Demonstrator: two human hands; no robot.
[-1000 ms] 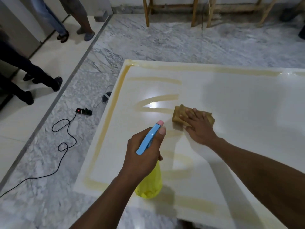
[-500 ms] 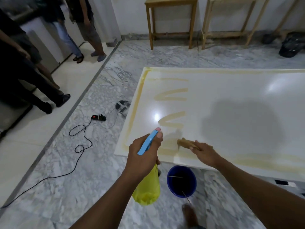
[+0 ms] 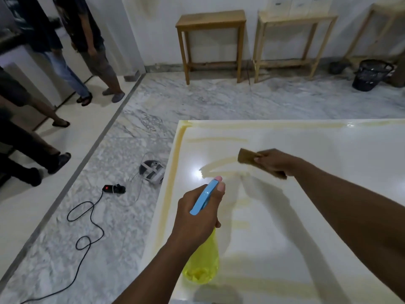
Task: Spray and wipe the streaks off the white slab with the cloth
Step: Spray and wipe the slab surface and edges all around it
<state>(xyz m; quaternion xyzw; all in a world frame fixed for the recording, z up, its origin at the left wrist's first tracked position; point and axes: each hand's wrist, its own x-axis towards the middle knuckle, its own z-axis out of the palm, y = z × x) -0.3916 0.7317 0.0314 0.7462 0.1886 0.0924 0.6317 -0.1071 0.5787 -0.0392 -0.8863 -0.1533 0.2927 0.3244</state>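
The left hand (image 3: 197, 213) holds the yellow spray bottle (image 3: 202, 263) over the white slab (image 3: 328, 194) near its left edge. The right hand (image 3: 275, 162) grips the brown cloth (image 3: 246, 155), near a yellow streak (image 3: 219, 166).

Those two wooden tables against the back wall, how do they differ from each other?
The left table is a darker, warm brown; the right table is pale, unfinished-looking wood. The left table's top is a solid thick board; the right table's top looks thinner. The left table stands a little nearer the bystanders, the right table nearer the black basket. Both are tall, narrow, four-legged with low stretchers, standing on the marble floor against the wall.
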